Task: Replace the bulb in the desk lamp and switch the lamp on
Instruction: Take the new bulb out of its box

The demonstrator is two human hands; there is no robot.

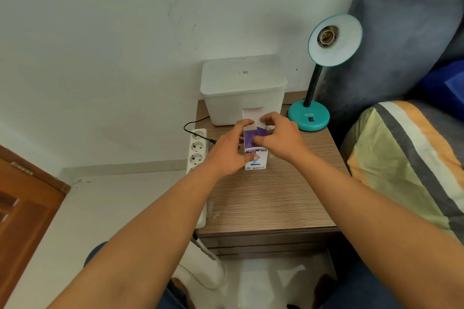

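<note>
Wooden nightstand point(271, 203), hand-hidden bulb box point(258, 160)

left hand point(229, 152): fingers curled, thumb forward, clasping | right hand point(277, 137): fingers bent, pinching at fingertips | both forearms bare, reaching forward, hands nearly touching

A pale, scuffed wall point(113, 32) fills the far side. A wood-grain bedside table point(271, 198) stands against it, on a light floor point(100, 208). A brown wooden door point(22, 198) sits near left; a grey upholstered headboard point(401, 45) rises at right.
</note>
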